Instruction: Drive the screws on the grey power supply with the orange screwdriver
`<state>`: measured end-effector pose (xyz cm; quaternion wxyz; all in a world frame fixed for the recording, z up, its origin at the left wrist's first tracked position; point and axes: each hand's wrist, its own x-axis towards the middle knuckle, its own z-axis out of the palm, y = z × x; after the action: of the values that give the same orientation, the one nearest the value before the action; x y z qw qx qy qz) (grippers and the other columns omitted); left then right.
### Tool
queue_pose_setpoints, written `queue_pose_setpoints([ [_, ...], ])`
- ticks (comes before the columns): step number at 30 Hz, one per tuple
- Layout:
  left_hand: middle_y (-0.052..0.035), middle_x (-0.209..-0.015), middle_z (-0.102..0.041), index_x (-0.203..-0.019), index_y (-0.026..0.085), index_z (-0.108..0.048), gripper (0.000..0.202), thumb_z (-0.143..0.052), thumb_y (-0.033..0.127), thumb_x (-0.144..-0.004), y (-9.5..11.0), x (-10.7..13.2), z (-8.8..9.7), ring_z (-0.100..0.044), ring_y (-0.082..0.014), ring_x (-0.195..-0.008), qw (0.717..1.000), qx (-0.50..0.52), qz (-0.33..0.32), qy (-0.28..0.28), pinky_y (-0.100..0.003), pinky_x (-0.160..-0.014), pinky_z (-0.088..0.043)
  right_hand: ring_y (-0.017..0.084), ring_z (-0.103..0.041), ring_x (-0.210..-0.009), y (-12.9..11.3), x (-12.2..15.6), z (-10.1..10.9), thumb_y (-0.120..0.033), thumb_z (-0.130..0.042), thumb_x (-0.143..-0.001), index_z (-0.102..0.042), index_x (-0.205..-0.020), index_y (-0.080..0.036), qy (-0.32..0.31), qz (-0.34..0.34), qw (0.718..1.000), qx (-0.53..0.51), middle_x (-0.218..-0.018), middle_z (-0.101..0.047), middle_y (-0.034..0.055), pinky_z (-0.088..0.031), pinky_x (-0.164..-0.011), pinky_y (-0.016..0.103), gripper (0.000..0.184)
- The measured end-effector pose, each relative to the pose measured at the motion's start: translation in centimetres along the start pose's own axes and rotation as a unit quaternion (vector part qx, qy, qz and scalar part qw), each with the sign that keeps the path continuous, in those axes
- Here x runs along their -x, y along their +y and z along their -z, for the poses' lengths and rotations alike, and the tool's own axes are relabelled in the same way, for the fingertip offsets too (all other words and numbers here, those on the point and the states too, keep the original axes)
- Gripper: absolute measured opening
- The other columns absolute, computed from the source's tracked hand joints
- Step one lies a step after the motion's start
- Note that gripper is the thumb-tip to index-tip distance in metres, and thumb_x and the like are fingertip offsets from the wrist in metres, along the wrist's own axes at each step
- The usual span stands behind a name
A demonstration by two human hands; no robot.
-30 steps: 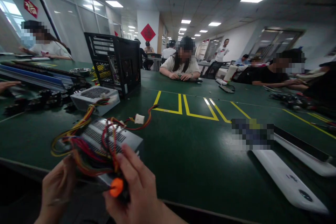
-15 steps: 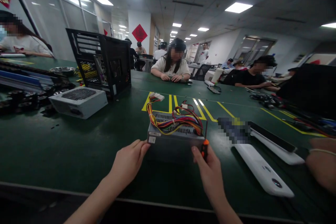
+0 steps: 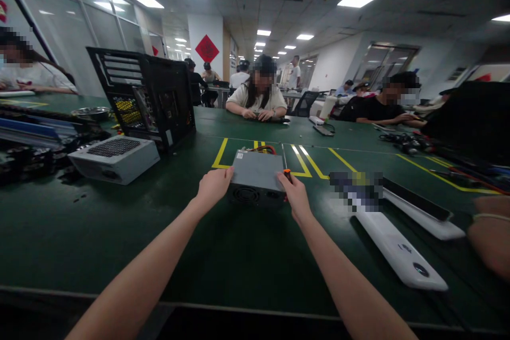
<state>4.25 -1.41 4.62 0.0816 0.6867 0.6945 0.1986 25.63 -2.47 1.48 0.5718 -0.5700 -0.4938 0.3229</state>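
Observation:
Between my two hands is a grey computer power supply (image 3: 258, 170), with its fan grille and socket side facing me. Part of its coloured cable bundle (image 3: 265, 149) shows behind the top edge; the rest is hidden. My left hand (image 3: 214, 187) grips the left side of the unit, thumb near the upper corner. My right hand (image 3: 297, 194) is closed on the right side and also holds a screwdriver (image 3: 287, 172) with an orange and black handle, its shaft pointing up and away.
A second power supply (image 3: 117, 156) lies at the left beside an open black computer case (image 3: 159, 95). White handheld devices (image 3: 402, 249) lie at the right, near another person's arm (image 3: 490, 234). Yellow tape (image 3: 223, 154) marks the green table (image 3: 191, 260). A person (image 3: 258, 90) sits opposite.
The power supply has been tipped and moved away from me, so its fan side now faces me and the cables are mostly behind it. Both hands have moved forward with it.

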Motion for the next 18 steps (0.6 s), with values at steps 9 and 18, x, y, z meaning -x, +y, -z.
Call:
queue_pose_setpoints([
  [9, -0.0143, -0.092, -0.066, -0.082, 0.015, -0.068, 0.053, -0.026, 0.048, -0.085, 0.1, -3.9, -1.4, -0.06, -0.0282, -0.089, 1.0, 0.017, 0.023, -0.01, -0.032, -0.074, -0.044, 0.008, -0.042, -0.042, 1.5, -4.3, -1.1, -0.054, -0.054, -0.067, -0.065, -0.085, -0.016, -0.006, -0.051, 0.998, 0.025, -0.057, -0.053, -0.0009, -0.03, -0.037, 0.019, 0.044],
  [18, -0.021, -0.097, -0.063, -0.094, 0.009, -0.065, 0.058, -0.023, 0.048, -0.085, 0.5, -6.4, -2.4, -0.059, -0.0323, -0.094, 0.998, 0.037, 0.051, 0.01, -0.036, -0.075, -0.044, 0.007, -0.043, -0.041, 1.0, -7.0, -2.1, -0.055, -0.059, -0.062, -0.064, -0.081, -0.016, 0.01, -0.069, 0.997, 0.021, -0.053, -0.054, -0.0026, -0.034, -0.04, 0.02, 0.043],
])
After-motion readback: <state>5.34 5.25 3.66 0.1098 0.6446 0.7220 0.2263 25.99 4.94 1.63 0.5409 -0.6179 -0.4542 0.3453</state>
